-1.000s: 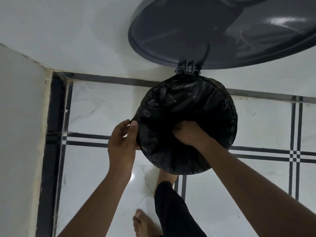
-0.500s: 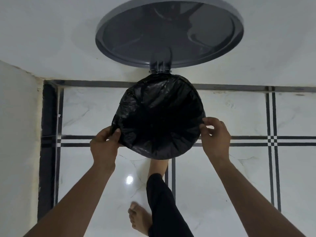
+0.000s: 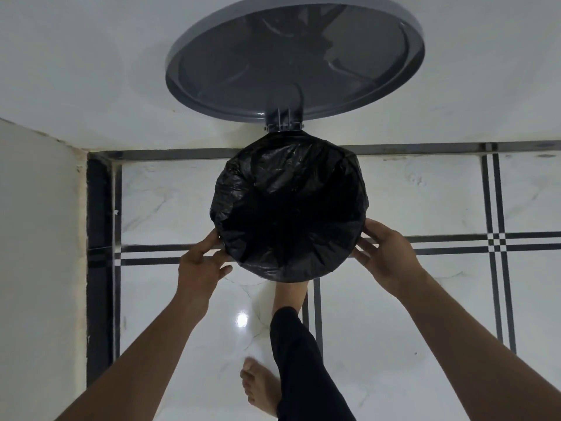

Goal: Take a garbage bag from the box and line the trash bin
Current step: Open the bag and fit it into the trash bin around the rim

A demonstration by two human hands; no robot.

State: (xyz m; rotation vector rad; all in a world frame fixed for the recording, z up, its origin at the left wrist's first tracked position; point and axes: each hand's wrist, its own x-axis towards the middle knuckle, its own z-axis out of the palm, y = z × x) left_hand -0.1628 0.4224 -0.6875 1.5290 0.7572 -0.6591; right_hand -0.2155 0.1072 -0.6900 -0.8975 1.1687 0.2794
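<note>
Garbage bag hides the bin; both hands seemingly touch its sides.

I can't see the trash bin's body: the black garbage bag covers its rim and mouth. One foot vanishes beneath it. The grey lid is clipped by the top edge.

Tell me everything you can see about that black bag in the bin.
The black garbage bag is thin, crinkled, glossy plastic. It lines the round trash bin, its mouth open and its edge folded out over the rim, so it hides the bin's body. Its inside looks dark and empty. The grey lid stands open behind it. The left hand and right hand touch its near sides with loosely spread fingers.
</note>
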